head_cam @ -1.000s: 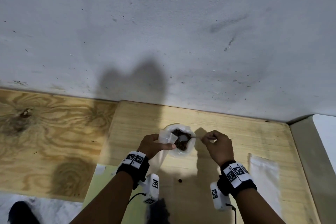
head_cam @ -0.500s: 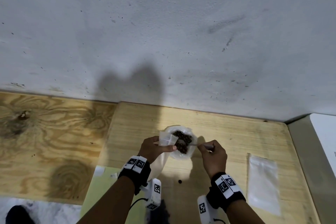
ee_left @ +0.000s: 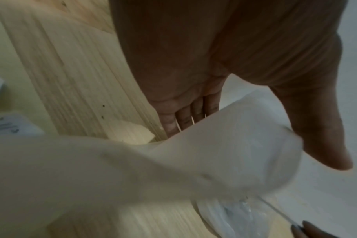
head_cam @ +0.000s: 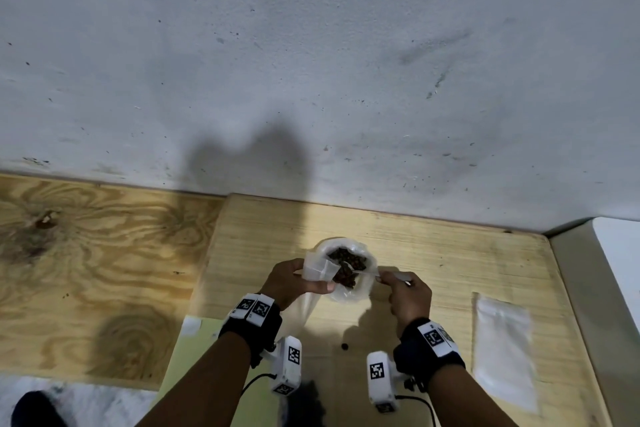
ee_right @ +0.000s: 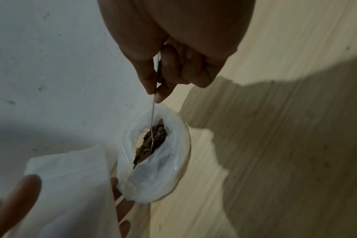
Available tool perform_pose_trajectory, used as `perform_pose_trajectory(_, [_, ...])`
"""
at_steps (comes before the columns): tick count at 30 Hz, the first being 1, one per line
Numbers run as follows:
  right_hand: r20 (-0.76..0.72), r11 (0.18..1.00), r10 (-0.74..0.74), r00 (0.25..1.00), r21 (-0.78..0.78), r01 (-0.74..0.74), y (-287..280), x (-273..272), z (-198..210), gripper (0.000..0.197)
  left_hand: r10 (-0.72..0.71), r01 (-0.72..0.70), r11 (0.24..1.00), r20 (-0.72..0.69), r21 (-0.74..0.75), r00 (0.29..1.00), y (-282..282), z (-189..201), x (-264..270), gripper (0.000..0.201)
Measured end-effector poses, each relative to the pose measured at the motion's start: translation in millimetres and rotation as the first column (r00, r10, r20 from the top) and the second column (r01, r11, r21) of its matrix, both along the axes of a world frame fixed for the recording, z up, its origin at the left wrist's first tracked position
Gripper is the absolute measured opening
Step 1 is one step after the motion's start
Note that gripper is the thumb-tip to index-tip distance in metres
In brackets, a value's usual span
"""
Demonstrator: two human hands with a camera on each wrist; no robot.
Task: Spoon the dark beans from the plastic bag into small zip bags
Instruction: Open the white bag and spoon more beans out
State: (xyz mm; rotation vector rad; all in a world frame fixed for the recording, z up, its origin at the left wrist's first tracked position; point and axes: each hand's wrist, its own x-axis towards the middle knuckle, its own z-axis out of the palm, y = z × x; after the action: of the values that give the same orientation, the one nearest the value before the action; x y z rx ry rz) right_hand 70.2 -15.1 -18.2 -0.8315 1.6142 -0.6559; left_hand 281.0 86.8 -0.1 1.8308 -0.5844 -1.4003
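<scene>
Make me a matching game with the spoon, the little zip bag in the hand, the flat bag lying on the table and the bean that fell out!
Things:
1. spoon
2. small zip bag
3. flat zip bag
4. loose bean

Places:
A. lying alone on the wooden table, between the two wrists
B. held by the left hand, beside the plastic bag
C. lying flat near the table's right edge
D. pinched by the right hand, its bowl among the dark beans

Pairs: 1-D, 2-B, 3-C, 4-A

Bare forearms; black wristbands (head_cam: 428, 347) with white square-code tags, and beneath each a white tagged camera (head_cam: 380, 378) trailing a black cable.
</scene>
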Motion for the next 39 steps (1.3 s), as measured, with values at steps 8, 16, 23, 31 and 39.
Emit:
perform_pose_trajectory(8, [0.05,0.996,0.028,0.998,-0.089,-0.023,-4,-20,38,0.01,-0.099,0.096,0.995,0.168,0.025,0.981,4,2,-2,0.088])
perform_pose_trajectory(16, [0.156,0.975,0.08,0.984,-0.217,-0.045,-3,-22,73,0.011,-0.113,0.109,0.994,0.326,0.029,0.939,11,9,-17,0.09])
perform_pose_trajectory(23, [-0.045,0.815,0.357,0.933,-0.473,-0.334,16,-4,77,0.023,-0.05,0.044,0.999,0.252,0.028,0.966,14,8,-23,0.099])
perform_pose_trajectory(31, [-0.015,0.817,0.325,0.945,-0.499,-0.289,20,-11,72,0.027,0.01,-0.013,1.0,0.201,0.015,0.98,26,5,-13,0.091])
perform_pose_trajectory(39, [-0.283,0.819,0.181,0.942,-0.487,-0.304,24,-8,37,0.031,-0.007,0.004,1.0,0.157,0.018,0.988,19,2,-1,0.089])
